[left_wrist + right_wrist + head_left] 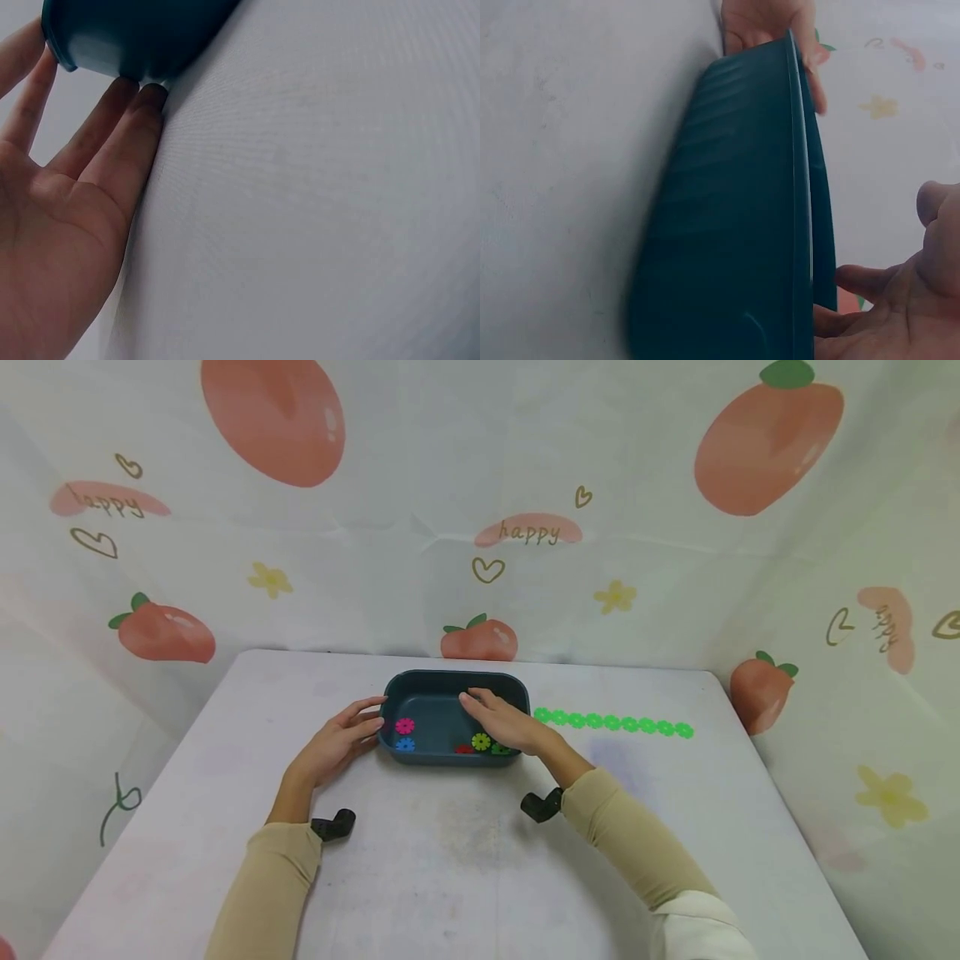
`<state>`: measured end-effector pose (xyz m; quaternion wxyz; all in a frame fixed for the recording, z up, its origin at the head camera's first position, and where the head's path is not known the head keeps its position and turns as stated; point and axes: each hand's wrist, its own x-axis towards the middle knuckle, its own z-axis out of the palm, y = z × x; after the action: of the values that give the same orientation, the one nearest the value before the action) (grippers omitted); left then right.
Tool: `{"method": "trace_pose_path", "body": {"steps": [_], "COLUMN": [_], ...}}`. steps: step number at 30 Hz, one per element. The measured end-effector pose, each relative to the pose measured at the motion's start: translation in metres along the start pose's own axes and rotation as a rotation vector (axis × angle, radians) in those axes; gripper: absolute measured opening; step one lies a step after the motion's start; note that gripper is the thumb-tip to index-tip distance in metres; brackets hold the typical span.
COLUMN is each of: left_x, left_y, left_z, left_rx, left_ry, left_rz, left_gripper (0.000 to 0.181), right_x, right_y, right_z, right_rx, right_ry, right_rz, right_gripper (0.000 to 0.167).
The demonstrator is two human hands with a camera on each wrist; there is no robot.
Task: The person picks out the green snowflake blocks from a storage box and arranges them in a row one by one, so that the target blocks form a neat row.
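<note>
A dark teal plastic bin (442, 761) stands on the table, with several snowflake discs inside: a pink disc (405, 726), a blue disc (405, 744), a red disc (463, 749), a yellow-green disc (481, 742) and a green disc (500, 749) partly hidden. My left hand (330, 752) touches the bin's left end with extended fingers; the left wrist view shows its fingertips against the outer wall (120, 45). Over the bin's right end reaches my right hand (510, 725). Its fingers dip inside the rim, the thumb held apart, and nothing shows between them.
A straight row of bright green snowflake discs (613, 723) lies on the table (465, 877) to the right of the bin. Behind stands a white cloth backdrop (420, 552) printed with fruit, flowers and hearts. A black wrist camera mount (542, 806) juts out from the right sleeve.
</note>
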<state>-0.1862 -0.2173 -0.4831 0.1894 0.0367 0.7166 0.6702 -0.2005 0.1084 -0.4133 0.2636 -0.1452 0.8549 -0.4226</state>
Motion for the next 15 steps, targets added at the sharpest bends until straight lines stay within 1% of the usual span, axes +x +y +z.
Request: {"method": "trace_pose_path", "body": {"steps": [4,8,15], "left_x": [-0.0005,-0.0007,-0.0006], "left_y": [0.0004,0.0001,0.0013], "left_z": [-0.0007,-0.001,0.0012], "left_rx": [-0.006,-0.01,-0.012], "left_ry": [-0.006,-0.007,-0.01], "left_rz": [0.006,0.006,0.005], "left_gripper": [0.064,0.065,0.062], "right_x": [0.0017,0.0032,0.0081], "right_y": [-0.0004,-0.0016,-0.0003], "right_z": [0.0024,0.0047,0.0062], "right_rx": [0.01,-0.005,-0.034], "right_ry": [-0.005,-0.003,0.009], "right_rz": [-0.002,-0.004,-0.041], "right_gripper": [0.077,0.076,0.076]}}
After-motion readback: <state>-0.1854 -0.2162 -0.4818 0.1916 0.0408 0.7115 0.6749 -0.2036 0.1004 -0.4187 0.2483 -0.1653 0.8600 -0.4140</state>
